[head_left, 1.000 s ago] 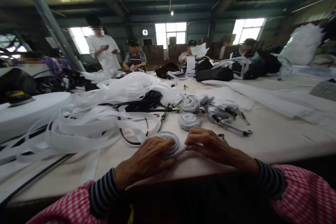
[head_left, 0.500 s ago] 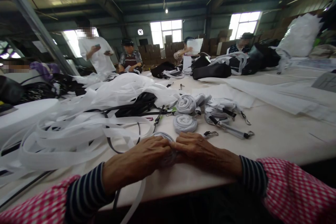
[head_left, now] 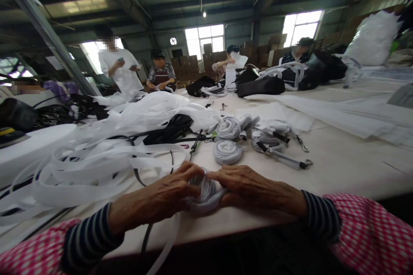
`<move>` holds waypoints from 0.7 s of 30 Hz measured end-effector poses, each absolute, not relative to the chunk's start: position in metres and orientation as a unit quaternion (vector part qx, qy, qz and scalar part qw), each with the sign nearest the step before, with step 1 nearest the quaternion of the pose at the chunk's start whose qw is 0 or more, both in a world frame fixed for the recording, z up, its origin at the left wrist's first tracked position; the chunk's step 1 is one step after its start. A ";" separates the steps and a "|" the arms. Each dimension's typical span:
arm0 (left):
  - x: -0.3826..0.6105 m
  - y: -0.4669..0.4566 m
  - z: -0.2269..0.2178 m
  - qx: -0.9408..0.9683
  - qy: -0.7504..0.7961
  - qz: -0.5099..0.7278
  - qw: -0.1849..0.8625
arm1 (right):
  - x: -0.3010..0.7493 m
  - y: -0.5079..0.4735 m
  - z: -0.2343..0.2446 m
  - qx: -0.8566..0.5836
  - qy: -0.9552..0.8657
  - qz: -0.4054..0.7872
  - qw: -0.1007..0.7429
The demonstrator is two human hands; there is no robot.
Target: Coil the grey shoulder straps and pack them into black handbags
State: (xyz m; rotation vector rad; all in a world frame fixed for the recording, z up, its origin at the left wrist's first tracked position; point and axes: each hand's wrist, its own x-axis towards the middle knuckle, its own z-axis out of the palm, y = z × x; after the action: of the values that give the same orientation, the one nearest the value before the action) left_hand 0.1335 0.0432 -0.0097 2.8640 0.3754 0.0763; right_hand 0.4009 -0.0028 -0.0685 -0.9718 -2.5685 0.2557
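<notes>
At the front edge of the table, a coil of grey-white wrapped strap (head_left: 206,200) lies between my two hands. My left hand (head_left: 174,187) grips its left side, with fingers curled over the top. From the right, my right hand (head_left: 241,184) holds the coil's other side, thumb low and fingers on top. Just beyond sits a finished-looking round coil (head_left: 227,152), and behind it another rolled coil (head_left: 228,127). To their right lies a stack of wrapped straps (head_left: 271,135) with black ends and a metal snap hook (head_left: 308,163).
Loose white strips (head_left: 97,159) spread over the table's left, with black straps (head_left: 171,129) among them. White sheets (head_left: 329,114) lie at the right. Black bags (head_left: 261,87) stand at the back, where several people are, one standing person (head_left: 119,66) holding a phone.
My hands have drawn apart slightly, uncovering the coil between them. My left hand has shifted left and its fingers have lifted and curled. The snap hook by my right hand is now hidden.
</notes>
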 end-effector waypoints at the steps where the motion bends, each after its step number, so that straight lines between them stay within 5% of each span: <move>1: 0.131 0.042 -0.005 0.983 0.128 0.023 0.129 | 0.402 -0.002 -0.067 -0.349 -0.915 0.086 0.185; 21: 0.106 0.044 -0.038 0.984 0.147 0.097 0.012 | 0.386 0.026 -0.075 -0.313 -0.920 0.082 0.222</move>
State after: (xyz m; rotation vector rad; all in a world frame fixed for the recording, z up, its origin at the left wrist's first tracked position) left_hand 0.1056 0.0436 -0.0377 3.0692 0.4596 0.3010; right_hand 0.3857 0.0260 -0.0748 -0.8641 -2.5419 0.2269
